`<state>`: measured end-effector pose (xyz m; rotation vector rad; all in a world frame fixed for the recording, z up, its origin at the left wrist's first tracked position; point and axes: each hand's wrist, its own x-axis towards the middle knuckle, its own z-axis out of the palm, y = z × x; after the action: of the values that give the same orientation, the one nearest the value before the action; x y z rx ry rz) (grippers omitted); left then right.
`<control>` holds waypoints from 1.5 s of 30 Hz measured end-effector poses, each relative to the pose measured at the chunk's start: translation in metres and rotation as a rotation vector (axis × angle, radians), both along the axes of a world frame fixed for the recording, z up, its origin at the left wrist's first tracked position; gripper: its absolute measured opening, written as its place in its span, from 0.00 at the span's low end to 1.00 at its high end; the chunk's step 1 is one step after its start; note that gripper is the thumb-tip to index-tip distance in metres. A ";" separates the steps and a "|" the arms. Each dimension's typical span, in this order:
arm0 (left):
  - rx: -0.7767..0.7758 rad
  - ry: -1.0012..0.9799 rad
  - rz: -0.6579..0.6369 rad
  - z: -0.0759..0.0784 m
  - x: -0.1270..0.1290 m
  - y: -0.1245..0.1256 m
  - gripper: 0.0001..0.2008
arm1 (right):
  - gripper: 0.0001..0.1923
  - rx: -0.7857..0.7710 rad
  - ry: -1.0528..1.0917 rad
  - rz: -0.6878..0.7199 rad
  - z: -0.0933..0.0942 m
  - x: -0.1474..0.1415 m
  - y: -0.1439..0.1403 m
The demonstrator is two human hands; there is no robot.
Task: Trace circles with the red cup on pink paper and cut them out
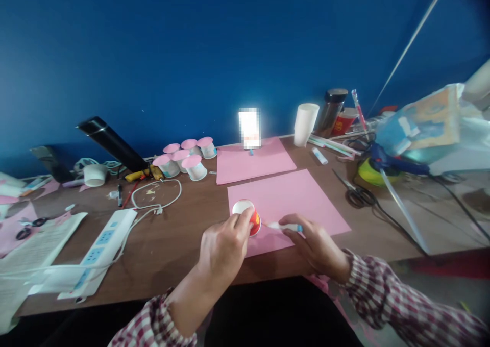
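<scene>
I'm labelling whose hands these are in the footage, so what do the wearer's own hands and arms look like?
The left hand and right hand are ungloved. The left sleeve and right sleeve match: maroon-and-white checks, gathered into ruffles at their ends.

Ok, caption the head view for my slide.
Left hand holds a red cup over pink paper; right hand holds a white pen.

There are two hands [224,245] and six clustered pink-topped cups [196,171].
</scene>
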<state>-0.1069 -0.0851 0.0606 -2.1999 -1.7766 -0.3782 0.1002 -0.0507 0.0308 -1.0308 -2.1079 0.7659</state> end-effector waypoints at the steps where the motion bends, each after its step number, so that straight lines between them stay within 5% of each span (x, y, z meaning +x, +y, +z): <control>1: -0.049 0.016 -0.013 0.006 -0.001 0.001 0.15 | 0.06 0.029 0.013 -0.002 0.001 0.000 -0.005; 5: -0.237 0.102 -0.113 0.033 -0.004 0.010 0.11 | 0.08 0.136 -0.032 0.045 0.004 -0.006 -0.026; 10: -0.398 0.173 -0.196 0.062 -0.006 0.027 0.12 | 0.11 0.435 -0.257 0.285 -0.002 -0.033 -0.047; 15: -0.613 0.143 -0.279 0.078 -0.006 0.043 0.14 | 0.10 0.629 -0.422 0.254 -0.010 -0.068 -0.049; 29: -0.675 0.140 -0.232 0.079 0.000 0.042 0.13 | 0.12 0.651 -0.677 0.075 -0.017 -0.133 -0.049; 45: -0.717 0.132 -0.203 0.072 0.000 0.042 0.11 | 0.15 0.497 -0.816 0.064 -0.012 -0.141 -0.037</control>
<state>-0.1067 -0.0432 0.1326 -2.7973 -1.8017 0.4346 -0.0405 -0.0877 0.0190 -1.0918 -2.8039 -0.2339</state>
